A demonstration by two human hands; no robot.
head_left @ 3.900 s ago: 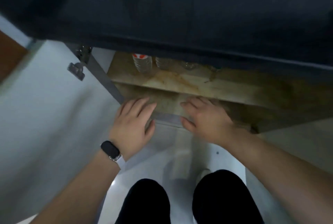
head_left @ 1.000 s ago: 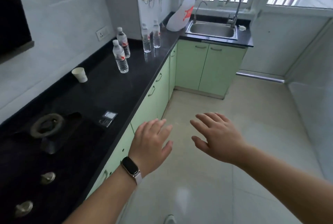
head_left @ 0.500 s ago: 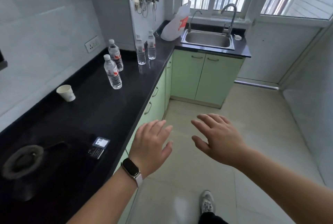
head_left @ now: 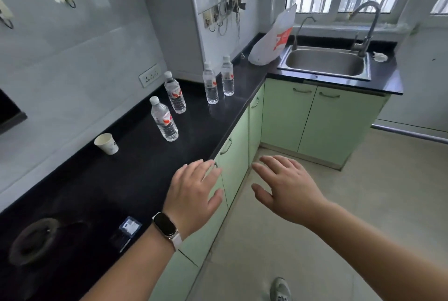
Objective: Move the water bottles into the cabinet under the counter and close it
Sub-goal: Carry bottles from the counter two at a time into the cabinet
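Observation:
Several clear water bottles with red-and-white labels stand upright on the black counter: the nearest bottle, one behind it, and a pair farther back. Pale green cabinet doors under the counter are closed. My left hand, with a watch on the wrist, hovers open over the counter's front edge, well short of the bottles. My right hand hangs open over the floor, holding nothing.
A white paper cup sits left of the nearest bottle. A small dark card and a stove burner lie near me. A steel sink and a plastic bag fill the far corner. Beige floor opens to the right.
Seconds ago I crouched with both hands at an open cabinet holding bottles. Since then I stand and have moved forward along the counter; the bottles look closer, and both hands stay open.

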